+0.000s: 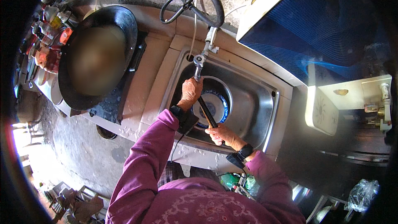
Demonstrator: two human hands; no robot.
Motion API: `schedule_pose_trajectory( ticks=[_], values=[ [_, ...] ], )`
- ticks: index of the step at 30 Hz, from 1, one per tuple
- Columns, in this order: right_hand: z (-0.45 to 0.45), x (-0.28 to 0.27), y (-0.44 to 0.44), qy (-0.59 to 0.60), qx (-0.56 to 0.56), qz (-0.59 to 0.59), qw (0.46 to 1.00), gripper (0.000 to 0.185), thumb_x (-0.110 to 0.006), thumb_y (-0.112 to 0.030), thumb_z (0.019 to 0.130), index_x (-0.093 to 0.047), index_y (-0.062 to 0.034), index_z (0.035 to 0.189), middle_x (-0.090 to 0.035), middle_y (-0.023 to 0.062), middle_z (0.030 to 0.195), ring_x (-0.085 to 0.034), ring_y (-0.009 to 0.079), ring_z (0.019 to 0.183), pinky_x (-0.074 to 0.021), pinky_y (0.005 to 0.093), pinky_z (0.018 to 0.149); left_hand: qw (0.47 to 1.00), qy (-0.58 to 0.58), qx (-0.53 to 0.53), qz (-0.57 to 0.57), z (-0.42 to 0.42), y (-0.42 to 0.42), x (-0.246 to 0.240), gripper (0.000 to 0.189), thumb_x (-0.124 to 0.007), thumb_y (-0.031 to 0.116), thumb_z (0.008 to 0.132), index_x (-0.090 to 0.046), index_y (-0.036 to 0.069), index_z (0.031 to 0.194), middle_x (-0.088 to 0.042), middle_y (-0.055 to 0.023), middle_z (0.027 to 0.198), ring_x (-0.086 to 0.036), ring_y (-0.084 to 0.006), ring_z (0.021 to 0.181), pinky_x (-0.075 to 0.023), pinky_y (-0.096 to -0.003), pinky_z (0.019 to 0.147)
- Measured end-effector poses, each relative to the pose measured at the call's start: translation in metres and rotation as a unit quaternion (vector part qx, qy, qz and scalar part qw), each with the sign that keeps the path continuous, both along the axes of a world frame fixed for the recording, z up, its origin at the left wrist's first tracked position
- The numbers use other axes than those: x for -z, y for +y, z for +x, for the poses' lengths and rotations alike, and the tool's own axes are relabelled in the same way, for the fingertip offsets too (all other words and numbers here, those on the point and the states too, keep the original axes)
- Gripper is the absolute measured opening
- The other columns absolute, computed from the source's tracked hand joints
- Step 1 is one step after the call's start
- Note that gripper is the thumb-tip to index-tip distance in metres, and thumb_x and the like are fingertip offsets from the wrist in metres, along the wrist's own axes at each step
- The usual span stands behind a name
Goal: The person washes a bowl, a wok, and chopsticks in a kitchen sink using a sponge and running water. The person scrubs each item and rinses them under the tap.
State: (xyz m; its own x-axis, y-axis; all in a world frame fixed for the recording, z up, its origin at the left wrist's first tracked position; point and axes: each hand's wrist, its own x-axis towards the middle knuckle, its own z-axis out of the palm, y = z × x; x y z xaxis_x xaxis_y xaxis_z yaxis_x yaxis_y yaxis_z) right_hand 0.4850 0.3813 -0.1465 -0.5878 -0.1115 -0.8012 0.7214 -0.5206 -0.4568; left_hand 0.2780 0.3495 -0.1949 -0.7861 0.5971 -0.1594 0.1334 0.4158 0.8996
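Observation:
My right hand (225, 136) grips the lower end of a bundle of dark chopsticks (207, 112), which slants up to the left over the sink. Right beneath the spout of the chrome tap (199, 60), my left hand (190, 91) is curled around the upper end of the bundle; its fingers hide that end. Below the chopsticks, a bowl with a blue patterned rim (225, 112) sits within a round metal basin (229, 88). Both stand in the left part of the stainless-steel sink (248, 99).
A large black wok (129, 21), its contents blurred, sits on a stove (107, 112) at left, beside jars and bottles (46, 56). Coiled black hose (214, 3) hangs above the tap. A blue-fronted white appliance (311, 31) stands at right. Water drops dot the tiled counter edge (199, 157).

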Motion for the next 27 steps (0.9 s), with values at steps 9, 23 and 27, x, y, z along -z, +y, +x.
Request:
schedule_pose_trajectory(
  ticks=[9, 23, 27],
  values=[
    [-0.018, 0.016, 0.006, 0.011, 0.132, -0.049, 0.99, 0.042, -0.06, -0.027, 0.083, -0.035, -0.0169, 0.05, -0.034, -0.006, 0.043, -0.031, 0.0073, 0.033, -0.0225, 0.0236, 0.033, 0.964, 0.232, 0.132, 0.013, 0.009, -0.053, -0.007, 0.026, -0.053, 0.015, 0.083, -0.057, 0.002, 0.105, -0.058, -0.0192, 0.105, -0.053, -0.0383, 0.098, -0.0434, -0.0424, 0.084],
    [0.044, -0.03, 0.028, 0.028, 0.134, 0.083, 0.987, 0.031, -0.058, -0.022, 0.084, -0.038, -0.0169, 0.061, -0.036, -0.0083, 0.047, -0.031, 0.0034, 0.035, -0.0236, 0.0206, 0.033, 0.992, 0.113, -0.008, -0.048, -0.04, 0.0, -0.121, 0.028, -0.062, 0.024, 0.07, -0.055, 0.0, 0.083, -0.061, -0.0191, 0.069, -0.061, -0.0336, 0.063, -0.0494, -0.0395, 0.059],
    [0.065, -0.039, 0.03, 0.055, 0.141, 0.055, 0.987, 0.022, -0.059, -0.02, 0.085, -0.044, -0.0137, 0.071, -0.038, -0.0073, 0.05, -0.034, 0.0031, 0.037, -0.0253, 0.0199, 0.033, 0.999, -0.013, 0.035, 0.017, -0.048, -0.003, -0.131, 0.019, -0.059, 0.008, 0.071, -0.057, -0.002, 0.087, -0.058, -0.0103, 0.059, -0.058, -0.0149, 0.046, -0.0467, -0.0284, 0.035]
  ],
)
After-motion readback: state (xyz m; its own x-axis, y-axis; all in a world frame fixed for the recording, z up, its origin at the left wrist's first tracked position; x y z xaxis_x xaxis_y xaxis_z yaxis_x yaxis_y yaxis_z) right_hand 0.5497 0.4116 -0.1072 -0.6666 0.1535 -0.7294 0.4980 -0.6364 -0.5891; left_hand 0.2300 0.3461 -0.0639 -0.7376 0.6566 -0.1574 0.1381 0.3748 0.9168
